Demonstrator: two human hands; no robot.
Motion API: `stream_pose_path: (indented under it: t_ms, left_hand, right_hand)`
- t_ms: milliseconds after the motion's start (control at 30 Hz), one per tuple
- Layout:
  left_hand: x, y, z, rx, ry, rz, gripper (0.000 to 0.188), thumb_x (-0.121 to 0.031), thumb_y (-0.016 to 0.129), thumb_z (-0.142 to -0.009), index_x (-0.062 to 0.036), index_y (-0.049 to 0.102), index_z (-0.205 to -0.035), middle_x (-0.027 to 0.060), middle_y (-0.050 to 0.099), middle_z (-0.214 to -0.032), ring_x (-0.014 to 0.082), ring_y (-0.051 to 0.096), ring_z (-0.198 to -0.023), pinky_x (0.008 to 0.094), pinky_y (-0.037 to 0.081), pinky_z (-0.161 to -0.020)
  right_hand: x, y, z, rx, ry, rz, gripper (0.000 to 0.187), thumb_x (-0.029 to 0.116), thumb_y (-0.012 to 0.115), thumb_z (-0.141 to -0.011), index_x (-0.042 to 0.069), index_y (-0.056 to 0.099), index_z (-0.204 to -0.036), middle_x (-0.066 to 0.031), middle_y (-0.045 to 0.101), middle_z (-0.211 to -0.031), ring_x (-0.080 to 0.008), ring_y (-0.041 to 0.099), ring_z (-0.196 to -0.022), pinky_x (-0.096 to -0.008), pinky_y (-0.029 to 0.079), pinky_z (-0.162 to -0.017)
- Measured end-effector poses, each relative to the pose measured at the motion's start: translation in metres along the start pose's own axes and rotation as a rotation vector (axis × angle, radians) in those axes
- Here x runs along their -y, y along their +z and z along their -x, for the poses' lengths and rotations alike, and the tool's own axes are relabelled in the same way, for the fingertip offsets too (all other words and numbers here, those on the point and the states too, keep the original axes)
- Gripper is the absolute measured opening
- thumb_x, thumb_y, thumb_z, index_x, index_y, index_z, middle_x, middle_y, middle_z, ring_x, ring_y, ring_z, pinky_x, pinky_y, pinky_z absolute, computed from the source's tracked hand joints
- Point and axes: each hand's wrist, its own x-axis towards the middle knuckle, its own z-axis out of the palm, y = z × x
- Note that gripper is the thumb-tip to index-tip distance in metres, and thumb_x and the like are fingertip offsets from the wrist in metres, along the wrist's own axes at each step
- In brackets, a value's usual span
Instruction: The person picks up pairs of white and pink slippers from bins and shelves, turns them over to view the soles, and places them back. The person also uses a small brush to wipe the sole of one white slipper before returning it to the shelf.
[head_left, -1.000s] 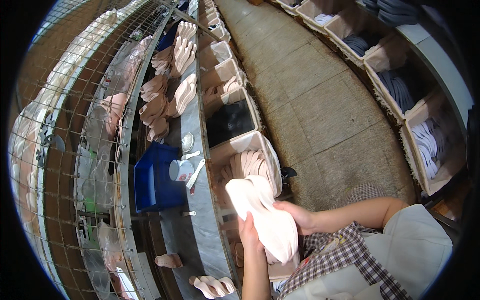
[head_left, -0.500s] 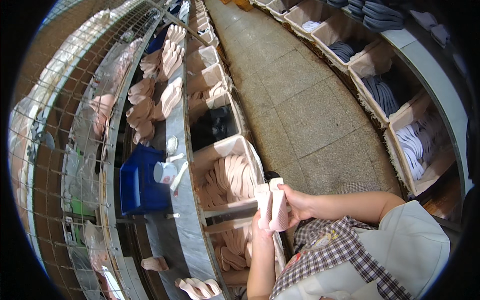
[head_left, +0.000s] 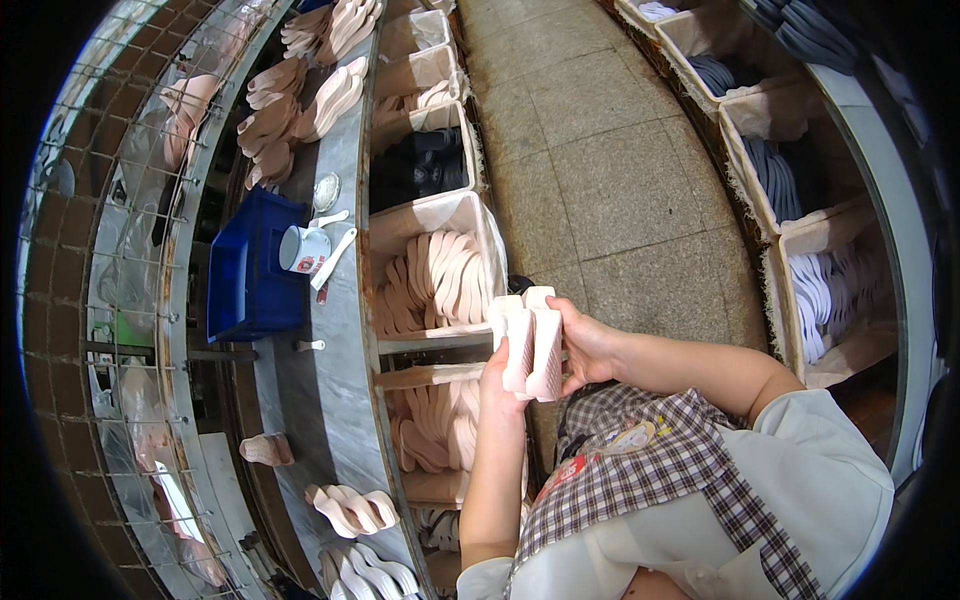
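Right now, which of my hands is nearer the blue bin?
Left. Your left hand is to the right of the blue bin, holding the left side of the pale pink pieces; your right hand is farther right, on their other side.

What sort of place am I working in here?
Probably a footwear workshop: your left hand and right hand hold pale pink, sole-shaped pieces; similar pieces sit in a bin beside the grey bench, and more bins line the aisle.

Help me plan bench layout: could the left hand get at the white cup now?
Probably not: the left hand holds pale pink soles, though the way to the white cup looks mostly free.
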Motion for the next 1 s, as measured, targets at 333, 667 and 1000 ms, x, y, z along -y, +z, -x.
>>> stream_pose_path:
  t_ms: [333, 667, 1000]
  left_hand:
    - [-0.015, 0.028, 0.029, 0.050, 0.535, -0.092, 0.036, -0.018, 0.038, -0.099, -0.0051, 0.039, -0.133, 0.0162, 0.051, -0.126, 0.0278, 0.056, -0.110, 0.0389, 0.052, -0.090]
    - [-0.028, 0.024, 0.033, 0.091, 0.705, -0.284, 0.042, -0.015, 0.049, -0.095, 0.0042, 0.039, -0.131, 0.0196, 0.054, -0.121, 0.0283, 0.060, -0.103, 0.0363, 0.054, -0.085]
    - [-0.033, 0.024, 0.046, 0.115, 0.832, -0.417, 0.063, -0.004, 0.059, -0.088, -0.0084, 0.023, -0.140, 0.0111, 0.042, -0.133, 0.0236, 0.045, -0.121, 0.0378, 0.041, -0.100]
  right_hand:
    - [-0.008, 0.007, -0.011, 0.098, -0.588, 0.298, 0.063, 0.031, 0.041, -0.093, -0.004, 0.023, -0.142, -0.0206, 0.025, -0.144, -0.0318, 0.023, -0.134, -0.0411, 0.019, -0.111]
    - [-0.003, 0.011, 0.001, 0.116, -0.792, 0.701, 0.067, 0.025, 0.045, -0.087, -0.007, 0.024, -0.141, -0.0207, 0.015, -0.146, -0.0325, 0.011, -0.138, -0.0410, 0.012, -0.113]
    - [0.005, 0.001, 0.001, 0.211, -0.860, 0.901, 0.079, 0.037, 0.065, -0.082, -0.005, 0.031, -0.138, -0.0142, 0.027, -0.139, -0.0253, 0.019, -0.134, -0.0369, 0.016, -0.111]
